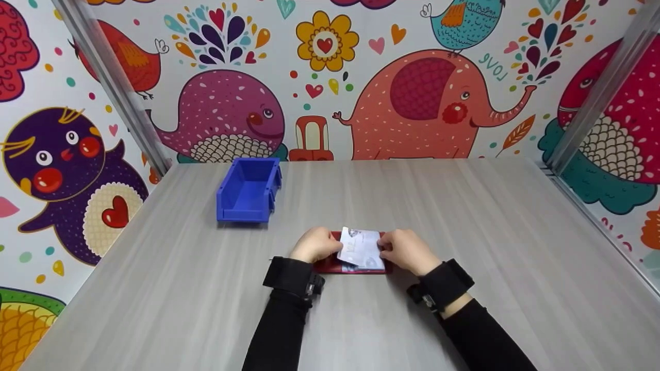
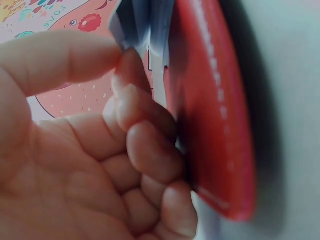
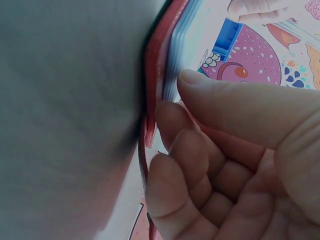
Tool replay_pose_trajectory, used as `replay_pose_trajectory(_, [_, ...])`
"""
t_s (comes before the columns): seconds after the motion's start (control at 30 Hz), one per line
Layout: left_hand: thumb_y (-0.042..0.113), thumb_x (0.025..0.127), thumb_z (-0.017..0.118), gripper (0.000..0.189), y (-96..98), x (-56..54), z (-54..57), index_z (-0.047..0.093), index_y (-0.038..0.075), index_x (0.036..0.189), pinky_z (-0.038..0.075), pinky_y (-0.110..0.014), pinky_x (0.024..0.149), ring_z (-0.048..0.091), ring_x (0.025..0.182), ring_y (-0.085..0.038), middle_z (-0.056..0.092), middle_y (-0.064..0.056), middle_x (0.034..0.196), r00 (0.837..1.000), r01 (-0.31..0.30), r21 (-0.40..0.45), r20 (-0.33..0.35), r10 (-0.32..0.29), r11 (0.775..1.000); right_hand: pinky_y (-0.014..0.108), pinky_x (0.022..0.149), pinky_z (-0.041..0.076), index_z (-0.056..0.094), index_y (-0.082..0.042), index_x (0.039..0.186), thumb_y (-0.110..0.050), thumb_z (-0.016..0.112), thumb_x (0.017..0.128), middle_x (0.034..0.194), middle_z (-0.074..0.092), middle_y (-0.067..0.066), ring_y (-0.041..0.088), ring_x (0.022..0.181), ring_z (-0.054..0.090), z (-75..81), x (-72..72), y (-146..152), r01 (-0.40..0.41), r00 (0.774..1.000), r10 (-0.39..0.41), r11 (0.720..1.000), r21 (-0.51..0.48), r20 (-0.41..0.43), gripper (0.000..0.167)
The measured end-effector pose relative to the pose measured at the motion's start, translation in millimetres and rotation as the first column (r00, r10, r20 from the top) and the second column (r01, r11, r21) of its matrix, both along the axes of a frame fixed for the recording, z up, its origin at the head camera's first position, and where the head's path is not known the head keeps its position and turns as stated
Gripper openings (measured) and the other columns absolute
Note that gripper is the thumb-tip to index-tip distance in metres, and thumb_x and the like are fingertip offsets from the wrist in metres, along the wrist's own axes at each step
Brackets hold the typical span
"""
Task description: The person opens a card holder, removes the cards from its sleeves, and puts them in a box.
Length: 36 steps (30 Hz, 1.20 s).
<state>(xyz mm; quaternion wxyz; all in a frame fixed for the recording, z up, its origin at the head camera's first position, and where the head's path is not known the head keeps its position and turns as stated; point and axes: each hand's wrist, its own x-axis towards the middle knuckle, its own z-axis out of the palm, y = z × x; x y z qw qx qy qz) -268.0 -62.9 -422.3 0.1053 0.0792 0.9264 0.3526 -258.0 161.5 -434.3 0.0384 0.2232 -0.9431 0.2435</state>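
A small booklet in a red cover (image 1: 326, 266), much like a passport, lies opened on the table. Its pale printed pages (image 1: 361, 247) are visible, and one leaf is raised at a slant. On the left side, my left hand (image 1: 315, 245) pinches the leaf's edge between thumb and forefinger. The left wrist view shows the other fingers curled beside the red cover (image 2: 215, 110). At the right edge, my right hand (image 1: 410, 250) pinches the stack of pages (image 3: 175, 57) with thumb and forefinger. Its remaining fingers bend next to the cover in the right wrist view.
A blue plastic bin (image 1: 247, 198) stands at the back left of the grey wood-grain table (image 1: 464, 206). Behind the table rises a wall printed with cartoon animals (image 1: 412, 113), with metal posts (image 1: 600, 98) at the corners.
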Motion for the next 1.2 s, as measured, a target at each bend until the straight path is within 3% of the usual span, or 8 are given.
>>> replay_pose_trajectory(0.5, [0.011,0.082,0.057,0.037,-11.4,-2.3,2.3,0.038,0.018,0.051,0.026,-0.024,0.047,0.035,0.047,-0.011,0.035,0.006,0.051,0.999,-0.037,-0.033,-0.011,0.037,0.999,0.029,0.059,0.033,0.060,-0.007,0.073,0.002,0.073,0.078,0.062,0.036,-0.004,0.015,0.060,0.039,0.5,1.2,0.3,-0.005,1.000,0.005,1.000,-0.002,0.001,0.017])
replay_pose_trajectory(0.73, [0.011,0.081,0.056,0.032,-17.7,-2.5,3.2,0.040,0.018,0.054,0.030,-0.027,0.054,0.039,0.054,-0.014,0.039,0.003,0.057,0.997,-0.064,-0.047,-0.038,0.063,0.997,0.030,0.059,0.034,0.061,-0.006,0.074,0.001,0.075,0.079,0.062,0.038,-0.004,0.015,0.060,0.040,-0.3,0.9,-0.2,-0.001,1.000,0.001,1.000,0.008,-0.004,0.016])
replay_pose_trajectory(1.03, [0.012,0.083,0.056,0.026,-20.5,-2.5,5.5,0.044,0.015,0.061,0.043,-0.035,0.069,0.050,0.069,-0.022,0.055,-0.007,0.076,0.992,-0.110,-0.090,-0.064,0.105,0.990,0.030,0.060,0.036,0.064,-0.006,0.076,0.000,0.075,0.079,0.063,0.042,-0.003,0.016,0.061,0.042,-0.1,0.5,-0.7,0.011,1.000,-0.012,1.000,0.010,0.016,0.013])
replay_pose_trajectory(1.2, [0.014,0.087,0.056,0.027,-21.2,-2.5,7.7,0.045,0.014,0.062,0.045,-0.037,0.069,0.051,0.069,-0.022,0.055,-0.007,0.074,0.991,-0.123,-0.099,-0.066,0.117,0.987,0.030,0.059,0.036,0.063,-0.006,0.075,0.000,0.075,0.079,0.063,0.040,-0.003,0.016,0.061,0.042,-0.2,0.2,-0.3,0.008,1.000,-0.008,1.000,0.013,0.013,0.014])
